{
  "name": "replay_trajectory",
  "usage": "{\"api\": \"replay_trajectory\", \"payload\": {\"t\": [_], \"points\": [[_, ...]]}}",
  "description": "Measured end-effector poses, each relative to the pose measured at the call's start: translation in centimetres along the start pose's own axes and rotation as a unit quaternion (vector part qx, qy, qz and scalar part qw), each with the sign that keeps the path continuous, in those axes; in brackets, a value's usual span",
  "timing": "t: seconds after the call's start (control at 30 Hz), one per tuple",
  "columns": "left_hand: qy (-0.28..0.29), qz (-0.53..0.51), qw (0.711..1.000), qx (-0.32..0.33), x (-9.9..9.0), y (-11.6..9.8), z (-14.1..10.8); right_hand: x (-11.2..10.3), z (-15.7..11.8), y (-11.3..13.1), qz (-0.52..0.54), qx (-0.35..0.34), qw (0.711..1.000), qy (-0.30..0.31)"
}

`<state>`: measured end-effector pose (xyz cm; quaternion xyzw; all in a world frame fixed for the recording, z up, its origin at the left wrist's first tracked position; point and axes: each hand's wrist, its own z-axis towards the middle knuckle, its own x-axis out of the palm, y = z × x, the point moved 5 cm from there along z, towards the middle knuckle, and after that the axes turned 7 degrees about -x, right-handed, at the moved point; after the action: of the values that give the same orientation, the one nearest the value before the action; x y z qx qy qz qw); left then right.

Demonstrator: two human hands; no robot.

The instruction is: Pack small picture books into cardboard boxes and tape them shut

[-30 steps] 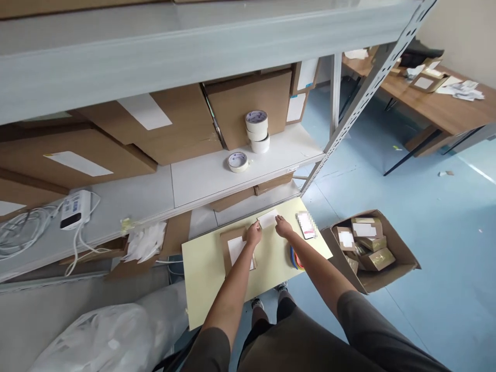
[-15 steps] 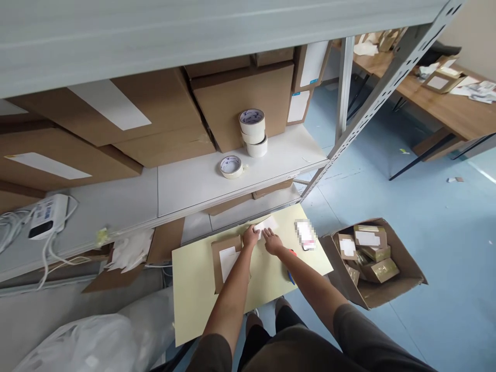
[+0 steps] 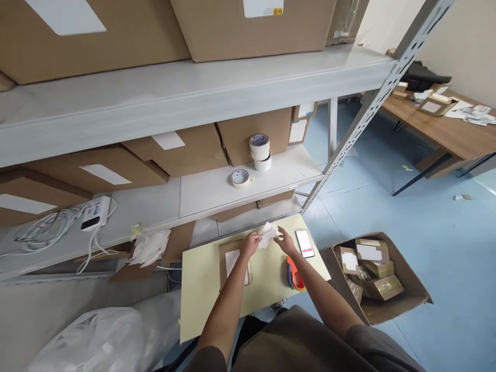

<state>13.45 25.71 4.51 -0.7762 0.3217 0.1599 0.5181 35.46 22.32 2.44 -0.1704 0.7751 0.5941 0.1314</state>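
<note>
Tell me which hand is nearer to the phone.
Right. The right hand is just left of the phone; the left hand is farther left, holding the white paper.

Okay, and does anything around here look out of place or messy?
Mildly: small scraps litter the blue floor near the wooden desk, and white cables lie tangled on the shelf, one trailing over its edge.

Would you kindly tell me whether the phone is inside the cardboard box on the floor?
No, the phone lies on the pale yellow table, outside the cardboard box.
</note>
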Motion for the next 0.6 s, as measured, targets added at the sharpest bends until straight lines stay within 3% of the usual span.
{"api": "replay_trajectory", "payload": {"t": [0.17,0.33,0.47,0.6], "points": [[-0.016,-0.034,0.999,-0.002,-0.6,-1.2,-1.3,-0.6,-1.6,1.6,-0.016,0.0,1.0,0.003],[-0.062,0.023,0.997,0.043,-2.0,-3.1,-2.5,-1.8,-3.4,2.5,-0.076,-0.024,0.997,-0.024],[-0.008,0.025,1.0,-0.002,-2.1,-3.9,-2.8,-1.1,-4.9,4.7,-0.083,-0.126,0.989,0.008],[0.035,-0.116,0.99,-0.071,-0.9,-4.7,-3.0,1.3,-5.8,6.2,-0.077,-0.154,0.982,0.077]]}}
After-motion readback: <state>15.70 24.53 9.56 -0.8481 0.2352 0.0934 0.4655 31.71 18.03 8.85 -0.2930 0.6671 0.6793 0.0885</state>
